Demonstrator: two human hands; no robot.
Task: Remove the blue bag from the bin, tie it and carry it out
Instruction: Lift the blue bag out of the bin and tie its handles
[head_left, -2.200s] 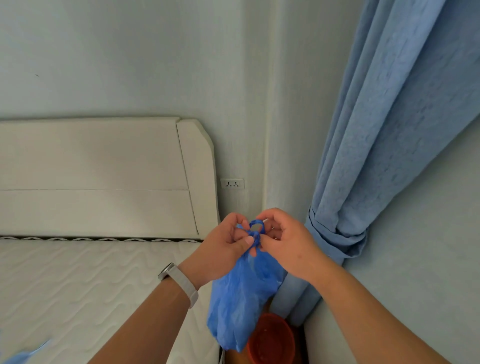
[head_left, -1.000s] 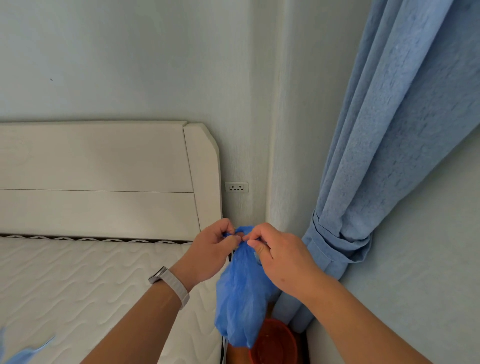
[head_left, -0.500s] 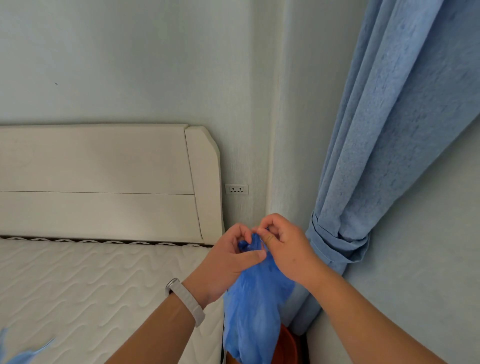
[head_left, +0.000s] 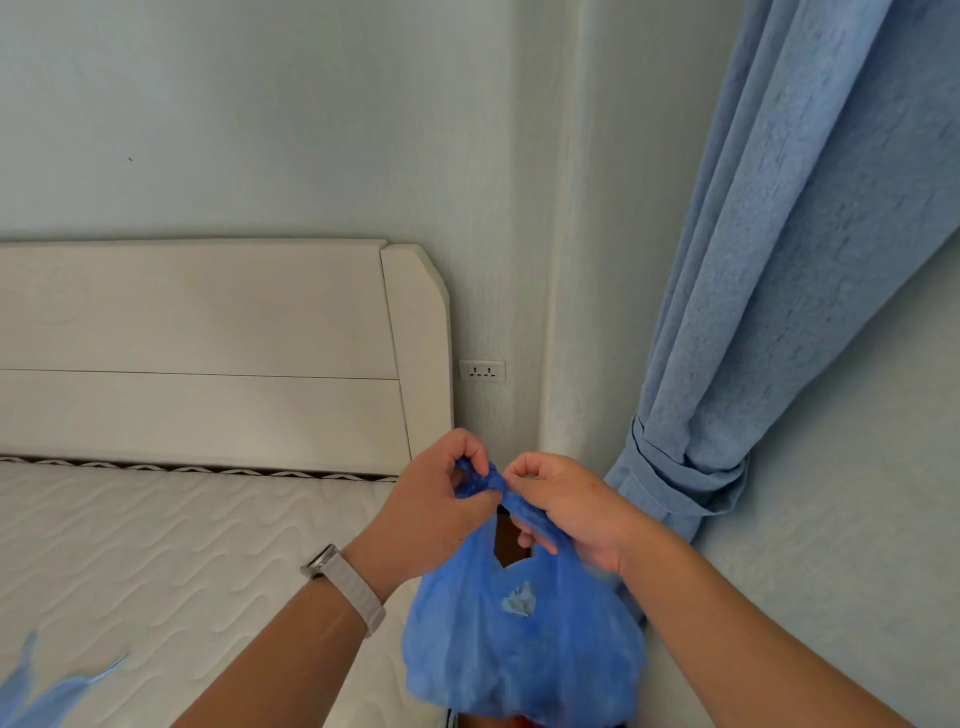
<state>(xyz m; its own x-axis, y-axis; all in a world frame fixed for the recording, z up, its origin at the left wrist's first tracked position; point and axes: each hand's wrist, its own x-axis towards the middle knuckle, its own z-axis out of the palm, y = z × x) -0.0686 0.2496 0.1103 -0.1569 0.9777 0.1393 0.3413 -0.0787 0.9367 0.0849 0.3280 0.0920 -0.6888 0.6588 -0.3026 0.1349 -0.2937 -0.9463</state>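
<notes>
The blue bag hangs in the air between my arms, low in the middle of the view, crumpled and full at the bottom. My left hand pinches one twisted handle at the bag's top. My right hand grips the other handle right beside it, and the two handles cross between my fingers. A gap shows below the crossed handles. Only a sliver of the red bin shows under the bag at the bottom edge; the rest is hidden.
A white mattress and pale headboard fill the left. A tied-back blue curtain hangs on the right, close to my right arm. A wall socket sits in the corner. Another piece of blue plastic lies on the mattress.
Both hands have pulled slightly apart with the handles, and the bag's mouth now shows a gap. The bag has spread wider and hides most of the red bin.
</notes>
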